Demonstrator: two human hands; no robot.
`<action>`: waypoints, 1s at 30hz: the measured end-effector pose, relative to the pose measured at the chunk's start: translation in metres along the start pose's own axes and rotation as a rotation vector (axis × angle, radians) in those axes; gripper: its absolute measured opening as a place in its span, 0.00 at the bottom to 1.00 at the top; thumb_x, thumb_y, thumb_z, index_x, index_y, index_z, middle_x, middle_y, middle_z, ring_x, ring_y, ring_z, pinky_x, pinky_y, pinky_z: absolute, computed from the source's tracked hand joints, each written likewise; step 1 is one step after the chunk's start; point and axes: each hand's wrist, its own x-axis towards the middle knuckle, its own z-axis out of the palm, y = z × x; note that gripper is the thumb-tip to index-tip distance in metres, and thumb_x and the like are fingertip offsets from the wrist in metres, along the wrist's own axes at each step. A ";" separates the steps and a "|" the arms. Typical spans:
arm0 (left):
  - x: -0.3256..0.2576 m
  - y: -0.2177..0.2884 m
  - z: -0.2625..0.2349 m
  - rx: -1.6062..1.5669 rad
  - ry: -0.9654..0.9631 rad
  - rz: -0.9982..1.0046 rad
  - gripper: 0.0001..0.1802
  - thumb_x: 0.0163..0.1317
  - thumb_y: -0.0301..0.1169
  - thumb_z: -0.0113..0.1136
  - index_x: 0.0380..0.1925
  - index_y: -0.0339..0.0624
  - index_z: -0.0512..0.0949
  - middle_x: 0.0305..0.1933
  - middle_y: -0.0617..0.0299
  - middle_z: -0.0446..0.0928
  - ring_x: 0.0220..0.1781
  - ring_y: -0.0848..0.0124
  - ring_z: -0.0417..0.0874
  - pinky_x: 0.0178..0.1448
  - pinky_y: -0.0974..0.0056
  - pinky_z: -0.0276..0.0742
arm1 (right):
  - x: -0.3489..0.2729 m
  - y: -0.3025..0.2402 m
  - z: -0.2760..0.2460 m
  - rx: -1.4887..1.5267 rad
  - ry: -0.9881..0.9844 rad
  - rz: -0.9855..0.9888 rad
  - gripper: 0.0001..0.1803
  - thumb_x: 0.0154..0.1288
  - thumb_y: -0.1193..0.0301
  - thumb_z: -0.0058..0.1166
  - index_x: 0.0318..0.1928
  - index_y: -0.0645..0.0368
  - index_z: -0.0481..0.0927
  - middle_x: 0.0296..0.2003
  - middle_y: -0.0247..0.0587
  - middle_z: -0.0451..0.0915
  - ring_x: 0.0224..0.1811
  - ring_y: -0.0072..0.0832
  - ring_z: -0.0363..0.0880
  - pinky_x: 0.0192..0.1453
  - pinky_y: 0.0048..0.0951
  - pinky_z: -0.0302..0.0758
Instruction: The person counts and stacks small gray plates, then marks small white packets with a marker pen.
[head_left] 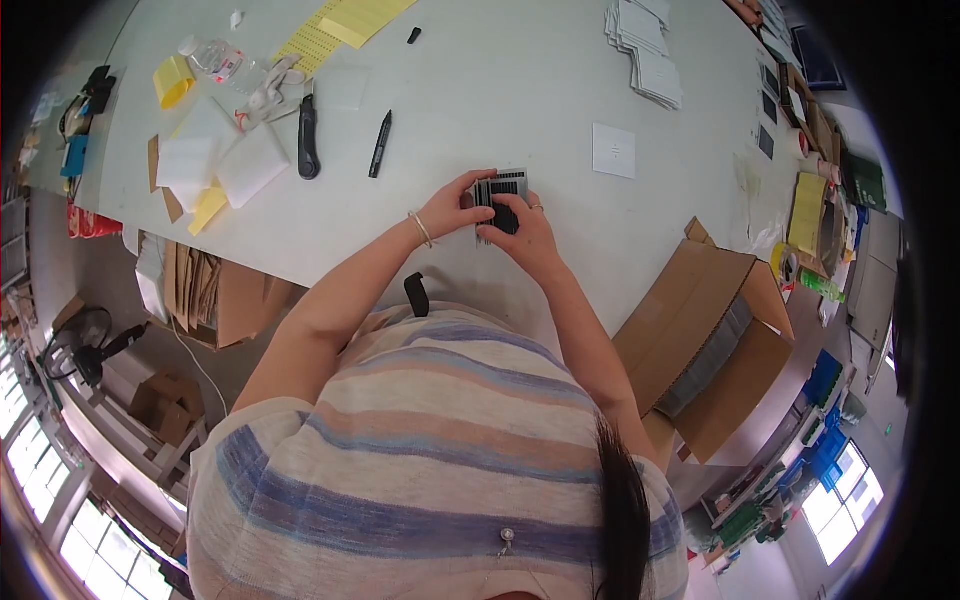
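Head view: held the stack of thin dark-faced pieces closely between left hand and right hand, toward the near edge of the worktop; perhaps risked fanning or spilling pieces through uneven squeezing.

Standing there, I saw the left hand and the right hand holding a small dark stack over the bench. Beyond the left hand lay a marker, then a cutter, with a clear bottle farther off. A white card lay to the right, and an open box sat near the right forearm.
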 end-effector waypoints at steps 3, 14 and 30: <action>0.000 -0.001 -0.001 -0.002 -0.007 0.001 0.37 0.57 0.30 0.62 0.67 0.45 0.58 0.65 0.59 0.65 0.60 0.70 0.72 0.63 0.62 0.70 | -0.001 0.001 0.001 0.022 -0.007 0.011 0.31 0.45 0.57 0.69 0.50 0.55 0.75 0.54 0.48 0.69 0.50 0.43 0.75 0.50 0.39 0.76; -0.002 0.005 -0.001 -0.097 -0.045 0.044 0.38 0.57 0.30 0.62 0.67 0.46 0.57 0.67 0.59 0.62 0.64 0.68 0.69 0.66 0.61 0.67 | 0.000 -0.006 -0.004 0.048 -0.020 0.040 0.30 0.46 0.58 0.69 0.50 0.54 0.76 0.55 0.49 0.68 0.50 0.44 0.75 0.51 0.38 0.76; -0.003 0.005 -0.002 -0.148 -0.069 0.086 0.43 0.57 0.38 0.65 0.69 0.49 0.54 0.70 0.57 0.59 0.70 0.63 0.61 0.71 0.57 0.59 | -0.001 -0.004 -0.004 0.071 -0.038 0.046 0.29 0.47 0.59 0.68 0.51 0.54 0.75 0.56 0.51 0.68 0.52 0.46 0.74 0.52 0.40 0.75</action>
